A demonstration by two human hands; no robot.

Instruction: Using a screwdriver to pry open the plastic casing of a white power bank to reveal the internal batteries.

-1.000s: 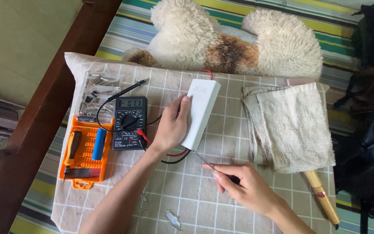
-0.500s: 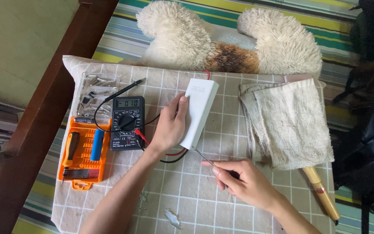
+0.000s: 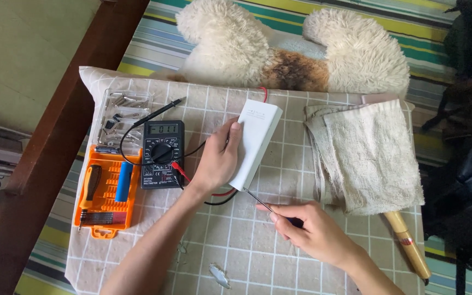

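White box [image 3: 257, 143] lies tilted on checked cloth [image 3: 236, 240], near middle. Left hand [image 3: 218, 159] clasps its left edge, fingers curled around side. Right hand [image 3: 310, 232] pinches thin screwdriver [image 3: 259, 199], tip at box's lower corner. Black multimeter [image 3: 161, 154] just left; orange tool tray [image 3: 106, 191] beyond; beige towel [image 3: 368, 153] right.

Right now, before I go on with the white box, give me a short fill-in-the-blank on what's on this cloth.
1. The left hand holds the white box tilted up on its ____ edge.
2. The right hand points a thin screwdriver at the box's lower ____.
3. The black multimeter lies just right of the ____ tool tray.
4. A folded ____ lies right of the box.

Missing words: long; corner; orange; towel
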